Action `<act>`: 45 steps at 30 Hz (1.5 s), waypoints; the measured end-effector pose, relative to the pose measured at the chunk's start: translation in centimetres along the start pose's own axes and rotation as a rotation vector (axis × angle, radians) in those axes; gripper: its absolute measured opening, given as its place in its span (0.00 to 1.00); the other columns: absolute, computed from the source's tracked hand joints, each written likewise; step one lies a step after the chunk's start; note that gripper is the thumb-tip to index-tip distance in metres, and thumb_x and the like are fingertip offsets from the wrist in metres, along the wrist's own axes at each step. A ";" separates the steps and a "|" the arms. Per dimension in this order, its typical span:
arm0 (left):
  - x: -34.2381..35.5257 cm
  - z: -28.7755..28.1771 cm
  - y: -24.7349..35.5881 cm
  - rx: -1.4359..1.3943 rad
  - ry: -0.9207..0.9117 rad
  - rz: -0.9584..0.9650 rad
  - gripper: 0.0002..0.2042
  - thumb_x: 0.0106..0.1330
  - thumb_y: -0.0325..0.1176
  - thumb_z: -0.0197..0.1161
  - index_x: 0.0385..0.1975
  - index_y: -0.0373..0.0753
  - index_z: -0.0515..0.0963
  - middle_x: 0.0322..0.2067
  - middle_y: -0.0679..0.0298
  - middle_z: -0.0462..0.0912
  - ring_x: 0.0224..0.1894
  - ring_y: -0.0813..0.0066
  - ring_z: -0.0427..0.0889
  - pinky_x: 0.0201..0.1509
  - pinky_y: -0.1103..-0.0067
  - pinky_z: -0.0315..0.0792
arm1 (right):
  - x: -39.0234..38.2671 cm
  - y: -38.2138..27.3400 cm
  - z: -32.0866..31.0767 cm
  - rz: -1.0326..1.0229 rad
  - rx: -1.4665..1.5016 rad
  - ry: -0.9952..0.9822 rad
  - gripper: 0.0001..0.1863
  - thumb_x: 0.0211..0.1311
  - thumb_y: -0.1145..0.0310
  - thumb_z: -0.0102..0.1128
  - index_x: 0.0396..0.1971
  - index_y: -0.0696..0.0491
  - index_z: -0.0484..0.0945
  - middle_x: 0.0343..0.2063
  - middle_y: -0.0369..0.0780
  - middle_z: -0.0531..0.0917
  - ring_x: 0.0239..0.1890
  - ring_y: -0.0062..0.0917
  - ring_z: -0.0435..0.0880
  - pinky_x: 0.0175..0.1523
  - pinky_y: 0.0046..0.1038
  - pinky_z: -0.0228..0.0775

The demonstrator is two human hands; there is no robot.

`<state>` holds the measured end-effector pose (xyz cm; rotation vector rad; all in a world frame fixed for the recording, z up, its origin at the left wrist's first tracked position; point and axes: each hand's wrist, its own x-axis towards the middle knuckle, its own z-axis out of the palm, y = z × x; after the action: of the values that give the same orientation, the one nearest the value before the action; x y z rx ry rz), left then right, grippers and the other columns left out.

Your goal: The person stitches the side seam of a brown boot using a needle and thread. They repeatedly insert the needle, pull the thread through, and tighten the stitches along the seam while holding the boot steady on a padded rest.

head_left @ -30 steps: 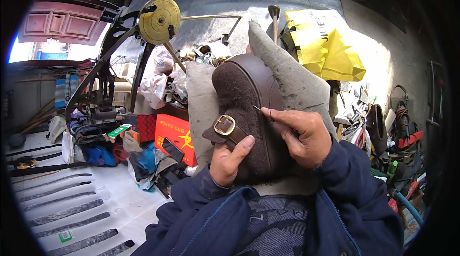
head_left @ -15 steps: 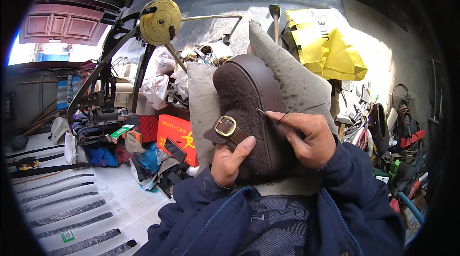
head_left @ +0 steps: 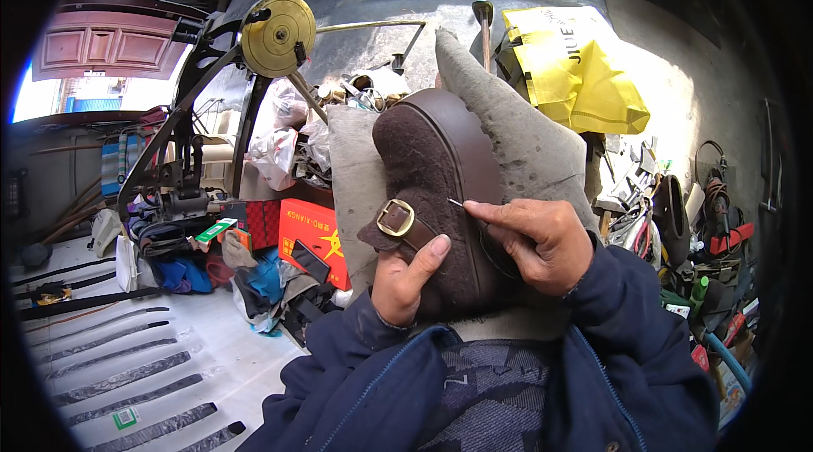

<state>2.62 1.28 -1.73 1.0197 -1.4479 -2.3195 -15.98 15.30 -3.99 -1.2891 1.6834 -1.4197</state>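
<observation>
A dark brown fuzzy shoe [head_left: 421, 156] with a thick smooth sole lies across my lap on a grey cloth [head_left: 533, 139]. Its strap carries a gold buckle [head_left: 395, 219]. My left hand [head_left: 402, 284] grips the shoe below the buckle, thumb on the upper and the other fingers hidden beneath. Over the sole's edge, my right hand [head_left: 546, 240] pinches a thin needle [head_left: 456, 202] between thumb and forefinger. The needle's tip points left over the fuzzy upper; I cannot tell whether it touches. A dark thread loops below my right fingertips.
A hand-cranked machine with a brass wheel [head_left: 279, 35] stands at the left. Beyond the cloth sits a yellow bag [head_left: 584, 79]. A red box [head_left: 313, 240] and cloth scraps lie left of me, near dark strips [head_left: 127, 376]. Tools and scraps crowd the right side.
My right hand has shifted slightly left and up, carrying the needle further over the upper. My left hand keeps its grip on the shoe.
</observation>
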 end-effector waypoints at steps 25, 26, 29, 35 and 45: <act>0.3 -0.1 -0.3 0.074 -0.022 0.055 0.21 0.75 0.27 0.65 0.65 0.33 0.72 0.59 0.61 0.80 0.60 0.72 0.78 0.68 0.73 0.70 | 2.5 1.2 -0.7 -0.114 -0.171 0.133 0.25 0.60 0.84 0.66 0.58 0.51 0.86 0.25 0.43 0.79 0.25 0.36 0.81 0.32 0.32 0.73; 0.3 -0.1 -0.2 0.095 -0.029 0.073 0.21 0.74 0.27 0.65 0.65 0.33 0.72 0.59 0.61 0.79 0.61 0.71 0.78 0.68 0.73 0.70 | 2.4 1.1 -0.9 -0.101 -0.173 0.107 0.26 0.59 0.84 0.67 0.57 0.50 0.86 0.24 0.43 0.79 0.25 0.36 0.81 0.31 0.32 0.73; 0.2 0.1 0.1 0.151 -0.064 0.065 0.22 0.75 0.27 0.65 0.66 0.32 0.71 0.59 0.61 0.79 0.61 0.71 0.78 0.69 0.72 0.70 | 1.9 1.1 -1.8 -0.145 -0.174 -0.032 0.26 0.58 0.84 0.68 0.57 0.49 0.86 0.24 0.43 0.79 0.25 0.35 0.81 0.31 0.32 0.72; 0.2 0.5 0.4 0.161 -0.068 0.079 0.22 0.75 0.28 0.65 0.66 0.32 0.71 0.59 0.61 0.79 0.61 0.71 0.78 0.68 0.73 0.70 | 3.0 1.5 -1.5 -0.143 -0.239 0.123 0.23 0.58 0.78 0.70 0.55 0.46 0.87 0.26 0.40 0.81 0.25 0.38 0.84 0.30 0.35 0.75; 0.2 0.1 0.4 0.158 -0.095 0.039 0.21 0.75 0.29 0.65 0.65 0.32 0.72 0.57 0.62 0.80 0.59 0.72 0.78 0.66 0.73 0.71 | 2.8 -0.1 -3.8 -0.135 -0.259 -0.107 0.21 0.58 0.79 0.70 0.52 0.47 0.88 0.27 0.41 0.83 0.27 0.39 0.86 0.32 0.36 0.77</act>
<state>2.35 1.10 -1.44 0.9215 -1.6950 -2.2847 -20.36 14.24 -2.46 -1.6181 1.7789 -1.2110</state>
